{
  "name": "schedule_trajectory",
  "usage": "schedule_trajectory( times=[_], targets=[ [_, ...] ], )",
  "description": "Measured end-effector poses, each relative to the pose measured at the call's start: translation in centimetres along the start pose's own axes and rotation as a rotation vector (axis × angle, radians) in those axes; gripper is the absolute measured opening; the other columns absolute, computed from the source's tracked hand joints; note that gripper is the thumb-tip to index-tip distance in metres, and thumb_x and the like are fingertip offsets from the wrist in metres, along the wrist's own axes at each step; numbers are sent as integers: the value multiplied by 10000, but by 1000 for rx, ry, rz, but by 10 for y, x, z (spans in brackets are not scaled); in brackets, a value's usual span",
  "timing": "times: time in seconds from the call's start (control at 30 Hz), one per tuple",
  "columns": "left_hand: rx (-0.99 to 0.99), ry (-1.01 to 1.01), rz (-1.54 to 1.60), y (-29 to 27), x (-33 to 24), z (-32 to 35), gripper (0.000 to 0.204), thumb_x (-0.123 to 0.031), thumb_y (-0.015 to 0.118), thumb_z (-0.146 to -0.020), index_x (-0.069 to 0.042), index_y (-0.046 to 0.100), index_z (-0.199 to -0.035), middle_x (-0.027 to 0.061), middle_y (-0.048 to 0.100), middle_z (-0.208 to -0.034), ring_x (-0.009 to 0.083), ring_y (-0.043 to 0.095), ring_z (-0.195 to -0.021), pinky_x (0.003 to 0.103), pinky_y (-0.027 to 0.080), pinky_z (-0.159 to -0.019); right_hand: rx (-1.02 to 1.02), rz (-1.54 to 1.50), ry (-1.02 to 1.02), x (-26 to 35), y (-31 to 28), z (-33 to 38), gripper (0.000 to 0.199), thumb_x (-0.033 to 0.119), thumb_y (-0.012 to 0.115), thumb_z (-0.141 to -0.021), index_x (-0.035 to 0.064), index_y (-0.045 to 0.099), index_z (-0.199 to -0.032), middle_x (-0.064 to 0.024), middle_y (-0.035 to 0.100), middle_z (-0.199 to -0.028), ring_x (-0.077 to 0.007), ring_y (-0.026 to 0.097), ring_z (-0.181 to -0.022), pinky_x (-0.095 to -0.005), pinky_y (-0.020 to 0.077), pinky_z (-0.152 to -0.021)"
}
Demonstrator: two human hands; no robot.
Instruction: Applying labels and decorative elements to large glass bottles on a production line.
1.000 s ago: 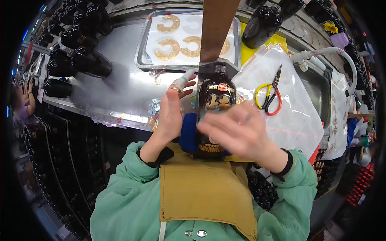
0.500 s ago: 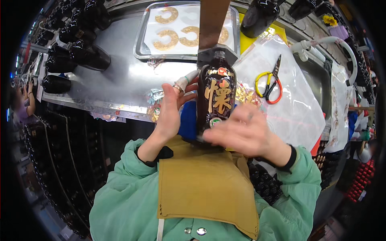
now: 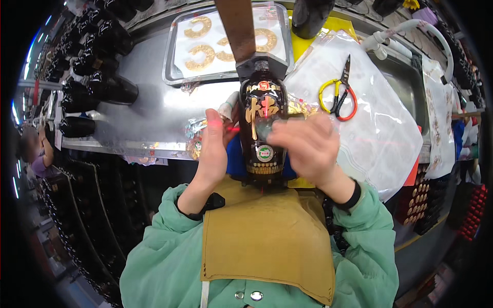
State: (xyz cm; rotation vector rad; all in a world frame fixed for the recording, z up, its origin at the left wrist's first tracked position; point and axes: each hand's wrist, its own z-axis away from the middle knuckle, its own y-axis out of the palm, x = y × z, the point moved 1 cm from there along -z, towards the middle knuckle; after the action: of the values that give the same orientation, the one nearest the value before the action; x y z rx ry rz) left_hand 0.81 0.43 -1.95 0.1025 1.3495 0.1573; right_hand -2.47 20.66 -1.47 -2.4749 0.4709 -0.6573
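A dark glossy bottle (image 3: 265, 163) with gold lettering and a round green-and-white label lies in front of me in a holder, its neck pointing away under a brown upright bar (image 3: 237, 28). My left hand (image 3: 213, 149) is beside the bottle's left side, thumb up and fingers stretched toward it; whether they touch it is unclear. A white wrap covers one fingertip. My right hand (image 3: 308, 143) is over the bottle's front, fingertips across the lettering. Motion smears its fingers, and a greyish patch by the tips cannot be made out. Red light falls on bottle and left hand.
A metal tray (image 3: 177, 77) holding gold C-shaped pieces lies behind. Scissors (image 3: 343, 92) with yellow and red handles rest on a clear plastic sheet (image 3: 375, 133) at right. Gold scraps (image 3: 300, 107) lie by the bottle. Dark bottles (image 3: 114, 87) stand at left; a white tap (image 3: 405, 31) is far right.
My right hand has moved up the bottle's front, uncovering the round label and now hiding part of the lettering. My left hand stays beside the bottle. The whole view has shifted slightly.
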Motion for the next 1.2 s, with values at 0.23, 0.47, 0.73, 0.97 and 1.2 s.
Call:
schedule_trajectory(
  times=[0.23, 0.47, 0.73, 0.97, 1.2],
  targets=[
    [31, 74, -221, 9, -6, -6, 687, -99, 701, -954, 90, 347, -1511, 152, 638, -1276, 174, 623, -1127, 328, 492, -997, -204, -576, 760, 14, -2, -6, 374, 14, 692, -929, -5, 516, -1259, -111, 666, -871, -161, 646, -750, -288, 513, -680],
    [36, 140, -216, 15, -3, -5, 536, -152, 709, -963, 98, 477, -1377, 158, 664, -1235, 184, 632, -1113, 344, 489, -993, -190, -291, 695, -15, 23, -10, 266, 65, 656, -937, 12, 592, -1190, -147, 673, -993, -271, 694, -853, -355, 517, -721],
    [77, 132, -269, 13, -7, -5, 518, -109, 668, -981, 81, 452, -1412, 168, 635, -1273, 196, 639, -1138, 346, 493, -1006, -95, 21, 730, -29, 13, -3, 203, 68, 659, -916, 32, 635, -1114, -132, 683, -1016, -357, 675, -876, -431, 519, -713],
    [271, 942, -1279, 5, -46, -28, 449, -478, 721, -838, -170, 746, -1164, 248, 364, -1588, 465, 265, -1476, 601, 259, -1180, -266, -238, 826, -19, -4, -4, 199, 43, 646, -922, 1, 640, -1117, -172, 674, -995, -335, 669, -878, -382, 515, -789],
    [431, 1042, -1375, 4, -61, -41, 533, -651, 699, -759, -274, 733, -1134, 202, 372, -1602, 423, 321, -1466, 608, 198, -1203, -334, -296, 846, -15, -17, 7, 195, 46, 637, -953, -7, 641, -1141, -119, 680, -975, -189, 665, -858, -317, 515, -789]
  ],
)
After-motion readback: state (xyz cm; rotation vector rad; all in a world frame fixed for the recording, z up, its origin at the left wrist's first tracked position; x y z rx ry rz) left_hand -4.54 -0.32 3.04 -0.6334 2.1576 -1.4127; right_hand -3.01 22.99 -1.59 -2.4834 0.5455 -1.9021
